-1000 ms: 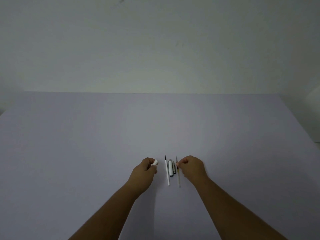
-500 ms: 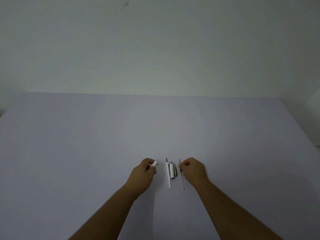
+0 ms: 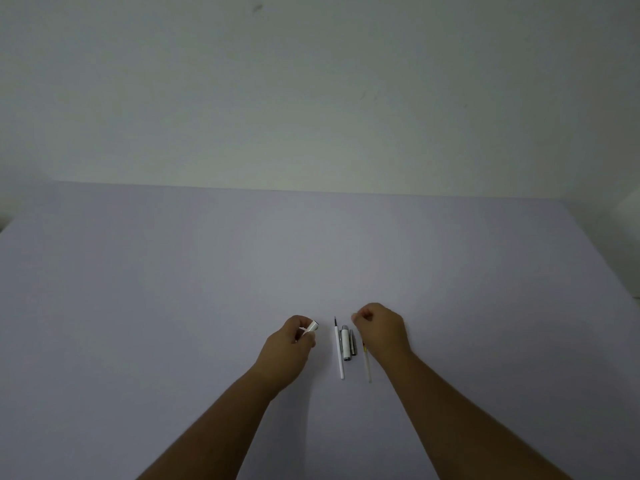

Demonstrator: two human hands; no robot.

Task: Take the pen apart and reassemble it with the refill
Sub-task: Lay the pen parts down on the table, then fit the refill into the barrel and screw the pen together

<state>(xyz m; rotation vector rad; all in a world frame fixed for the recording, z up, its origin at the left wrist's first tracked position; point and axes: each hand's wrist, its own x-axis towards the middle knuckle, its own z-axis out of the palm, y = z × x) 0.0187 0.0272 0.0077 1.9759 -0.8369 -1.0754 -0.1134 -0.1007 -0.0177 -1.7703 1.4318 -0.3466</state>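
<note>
My left hand (image 3: 289, 348) grips a short white pen barrel piece (image 3: 310, 328), whose open end pokes out past my fingers. On the table between my hands lie a thin white refill (image 3: 339, 353) with a dark tip pointing away from me and, right beside it, a silver-and-white pen cap (image 3: 347, 342) with a clip. My right hand (image 3: 381, 332) is curled shut over the upper part of a thin clear refill (image 3: 368, 367). Only the refill's lower end shows, below my palm.
The pale lavender table (image 3: 173, 289) spreads wide on all sides of the parts. Its far edge meets a plain wall (image 3: 311, 98). The right table edge slants off near a white object (image 3: 628, 202) at the far right.
My right hand has slid forward along the clear refill, now covering its top end, and the refill has shifted slightly right. My left hand still holds the barrel piece in place.
</note>
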